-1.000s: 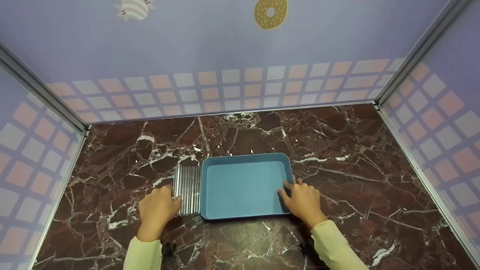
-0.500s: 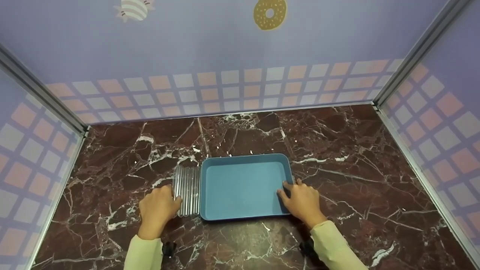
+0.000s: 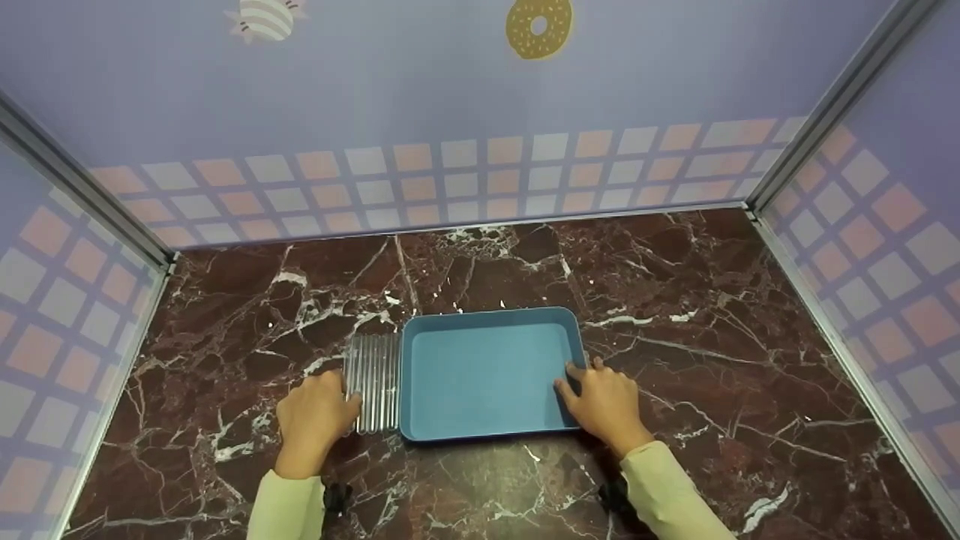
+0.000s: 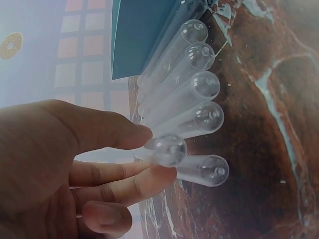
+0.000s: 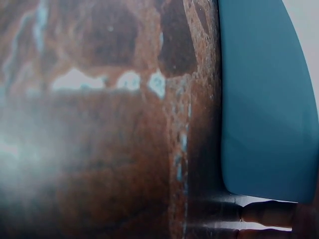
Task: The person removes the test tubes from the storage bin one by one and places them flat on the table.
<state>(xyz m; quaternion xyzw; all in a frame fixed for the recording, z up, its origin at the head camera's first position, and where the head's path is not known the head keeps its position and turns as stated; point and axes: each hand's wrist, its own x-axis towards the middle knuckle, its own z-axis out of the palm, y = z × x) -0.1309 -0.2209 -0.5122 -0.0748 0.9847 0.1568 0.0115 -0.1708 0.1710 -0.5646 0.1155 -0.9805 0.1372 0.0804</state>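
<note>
Several clear tubes (image 3: 381,382) with rounded ends lie side by side on the marble surface, along the left side of a blue rectangular tray (image 3: 487,379). My left hand (image 3: 315,416) is at the row's left side. In the left wrist view, its thumb and fingers pinch one clear tube (image 4: 172,150) near the rounded end, just above a neighbouring tube (image 4: 212,170). My right hand (image 3: 606,405) grips the tray's right edge, thumb over the rim on the inside. Fingers (image 5: 266,213) show beyond the tray wall in the right wrist view.
The dark red marble tabletop (image 3: 697,322) has white veins. A lilac back wall (image 3: 420,82) with a checked band stands behind it, and side panels (image 3: 892,225) close in left and right. Dark wrist straps (image 3: 339,498) show under both sleeves.
Very little differs. The far end of the leftmost tube has shifted slightly left and nearer; both hands and the tray keep almost the same places.
</note>
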